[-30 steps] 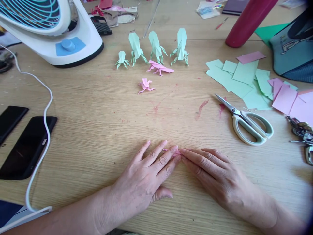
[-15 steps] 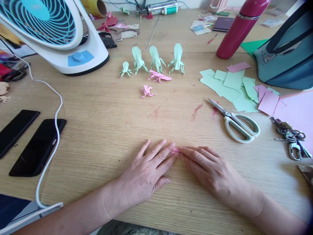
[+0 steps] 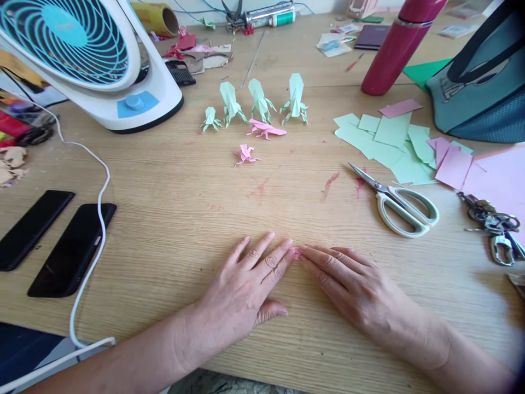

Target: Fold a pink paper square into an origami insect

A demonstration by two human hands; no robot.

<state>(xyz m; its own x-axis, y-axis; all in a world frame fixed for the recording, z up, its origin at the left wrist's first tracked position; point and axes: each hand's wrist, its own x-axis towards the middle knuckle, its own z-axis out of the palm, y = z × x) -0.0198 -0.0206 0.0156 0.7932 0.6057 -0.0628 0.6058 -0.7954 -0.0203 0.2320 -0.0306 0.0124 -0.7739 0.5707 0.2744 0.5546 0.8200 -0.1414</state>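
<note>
A small pink folded paper [image 3: 296, 253] lies on the wooden table between my two hands, mostly covered by fingertips. My left hand [image 3: 250, 282] lies flat with its fingers spread and thumb out to the side. Its index and middle fingertips press the paper's left end. My right hand [image 3: 355, 287] has its fingers together, their tips closed on the paper's right end; its thumb is hidden. Beyond the hands sit a pink origami figure with thin legs [image 3: 245, 154] and a longer pink one [image 3: 266, 129]. Several pale green origami figures [image 3: 258, 101] stand in a row behind them.
Scissors [image 3: 404, 205] lie on the right, near green paper pieces [image 3: 391, 131], pink pieces [image 3: 454, 167] and keys [image 3: 494, 221]. A red bottle [image 3: 396, 54] and a bag [image 3: 484, 93] stand behind. To the left are a fan [image 3: 151, 104], two black phones [image 3: 71, 251] and a white cable [image 3: 102, 210].
My left fingertips have drawn back slightly from the right ones, and more of the pink paper shows between them. The left thumb has spread a little. The view has shifted slightly.
</note>
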